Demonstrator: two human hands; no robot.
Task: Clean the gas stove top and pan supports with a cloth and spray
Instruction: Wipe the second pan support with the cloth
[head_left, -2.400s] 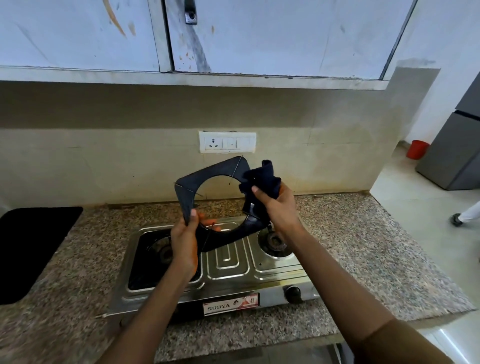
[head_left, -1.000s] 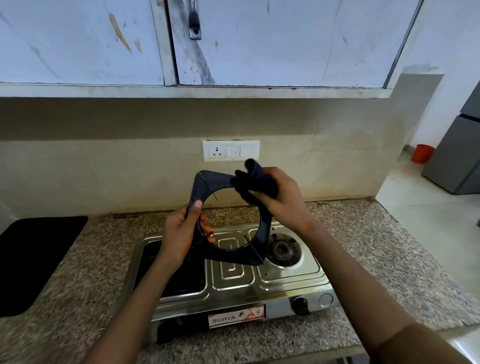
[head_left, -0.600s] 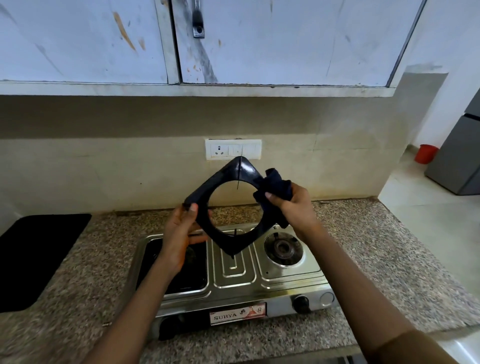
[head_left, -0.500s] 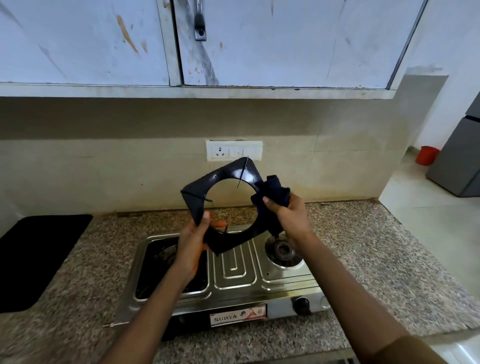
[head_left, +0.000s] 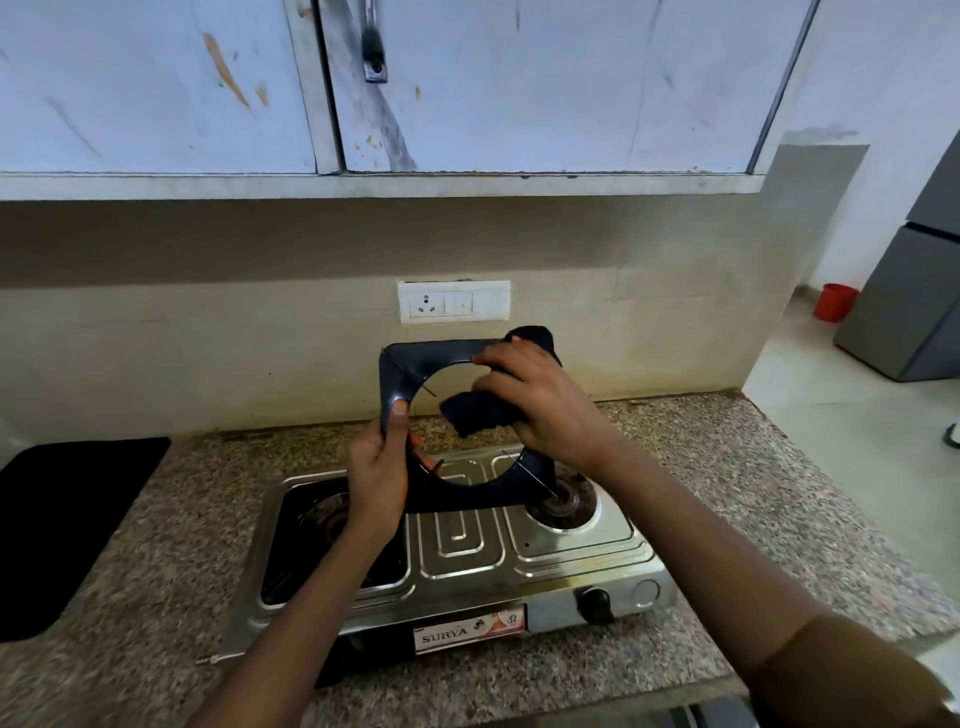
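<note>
I hold a dark square pan support (head_left: 436, 351) with a round hole upright above the steel two-burner stove (head_left: 462, 558). My left hand (head_left: 378, 478) grips its left edge, thumb on the front. My right hand (head_left: 540, 405) grips a dark cloth (head_left: 480, 410) wrapped over the support's upper right side, part of the cloth hanging through the hole. The right burner (head_left: 561, 501) is bare; the left burner well (head_left: 311, 525) looks dark and is partly hidden by my left arm. No spray bottle is in view.
The stove sits on a speckled granite counter (head_left: 727, 493) against a beige wall with a white socket plate (head_left: 453, 301). A black mat (head_left: 62, 514) lies at the left. White cabinets (head_left: 519, 83) hang overhead. A grey fridge (head_left: 914, 301) and red bin (head_left: 834, 302) stand far right.
The pan support has been turned in my hands, from corner-up to flat edge on top. My right hand with the cloth moved along its upper right side, and cloth now hangs into the hole.
</note>
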